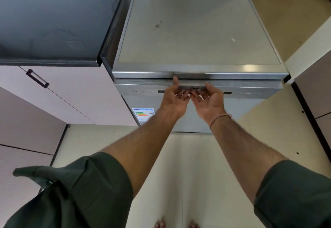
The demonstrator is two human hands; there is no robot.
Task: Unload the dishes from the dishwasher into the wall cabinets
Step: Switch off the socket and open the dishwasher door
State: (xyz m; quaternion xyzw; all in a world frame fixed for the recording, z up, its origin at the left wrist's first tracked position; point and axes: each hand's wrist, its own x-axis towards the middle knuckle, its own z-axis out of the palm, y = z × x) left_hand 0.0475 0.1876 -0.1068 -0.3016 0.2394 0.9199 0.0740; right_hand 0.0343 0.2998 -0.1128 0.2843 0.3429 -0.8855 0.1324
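A freestanding stainless-steel dishwasher [197,30] stands in front of me with its door [238,107] closed. Both palms face up under the recessed door handle [192,87] at the top of the door. My left hand [174,100] has its fingers hooked into the handle recess, thumb up against the front edge. My right hand [207,100] sits just beside it, fingers curled into the same recess. No dishes and no wall cabinets are in view.
A dark countertop [53,25] over pale pink base cabinets [75,93] with a black handle [37,78] adjoins the dishwasher on the left. Beige floor tiles [197,174] lie below, with my bare toes at the bottom edge. Cabinetry stands at the right [315,93].
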